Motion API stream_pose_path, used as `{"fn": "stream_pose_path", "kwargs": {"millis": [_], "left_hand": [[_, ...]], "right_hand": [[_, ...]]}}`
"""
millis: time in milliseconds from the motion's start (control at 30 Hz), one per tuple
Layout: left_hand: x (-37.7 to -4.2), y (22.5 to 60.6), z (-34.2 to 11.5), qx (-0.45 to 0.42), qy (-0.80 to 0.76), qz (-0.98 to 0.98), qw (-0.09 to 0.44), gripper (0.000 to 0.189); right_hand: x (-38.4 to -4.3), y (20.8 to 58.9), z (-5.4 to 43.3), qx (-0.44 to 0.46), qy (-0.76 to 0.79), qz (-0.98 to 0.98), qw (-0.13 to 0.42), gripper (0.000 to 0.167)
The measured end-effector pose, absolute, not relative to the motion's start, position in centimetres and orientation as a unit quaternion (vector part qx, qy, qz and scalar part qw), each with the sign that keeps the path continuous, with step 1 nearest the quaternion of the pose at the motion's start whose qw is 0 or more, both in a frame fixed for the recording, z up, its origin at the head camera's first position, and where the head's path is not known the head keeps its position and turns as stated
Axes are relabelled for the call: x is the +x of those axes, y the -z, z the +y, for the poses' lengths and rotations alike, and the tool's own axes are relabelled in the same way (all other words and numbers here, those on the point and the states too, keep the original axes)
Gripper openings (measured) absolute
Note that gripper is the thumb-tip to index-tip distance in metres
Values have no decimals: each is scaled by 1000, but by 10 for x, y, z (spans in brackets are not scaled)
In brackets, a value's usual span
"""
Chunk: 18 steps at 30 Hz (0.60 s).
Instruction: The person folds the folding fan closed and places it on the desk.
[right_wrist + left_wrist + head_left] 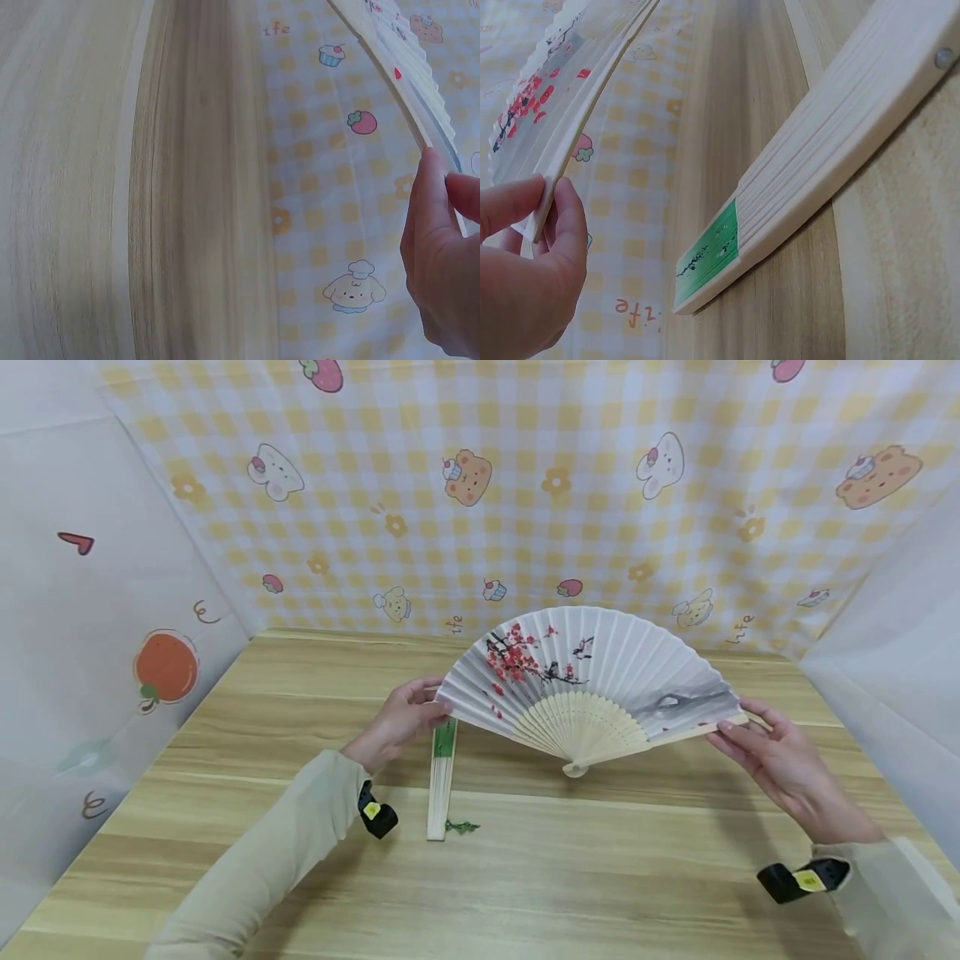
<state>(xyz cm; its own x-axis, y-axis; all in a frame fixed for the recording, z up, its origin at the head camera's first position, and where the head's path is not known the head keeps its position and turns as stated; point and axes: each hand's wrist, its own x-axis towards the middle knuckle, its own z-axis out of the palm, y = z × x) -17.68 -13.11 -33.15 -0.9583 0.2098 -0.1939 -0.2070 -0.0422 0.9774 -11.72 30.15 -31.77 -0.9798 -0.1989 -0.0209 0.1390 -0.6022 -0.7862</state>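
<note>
A white folding fan [600, 660] with red blossoms, birds and pale wooden ribs is spread wide above the table. My left hand [401, 720] pinches its left outer edge between thumb and fingers; the left wrist view shows this left hand [532, 262] at the fan's end rib. At the other end, my right hand [787, 768] pinches the right outer rib, seen also in the right wrist view, where the right hand [446, 262] grips the rib's tip. A second folding fan [441, 793], folded up with a green leaf, lies on the table below the left hand.
A green tassel [462, 827] lies beside the folded fan's lower end. The wood-grain table [570, 877] meets a yellow checked cloth [525, 543] at the back. White sheets [90, 652] hang along both sides. Each wrist wears a black strap.
</note>
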Motion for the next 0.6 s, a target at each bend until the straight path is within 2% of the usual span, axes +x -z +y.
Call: {"fn": "stream_pose_path", "kwargs": {"millis": [233,600], "left_hand": [[-178,331,-132,-26,-746,658,105,50],[-175,330,-134,-23,-771,631,86,44]], "right_hand": [[-120,317,293,-28,907,415,57,31],[-120,317,281,0,926,377,-2,28]]}}
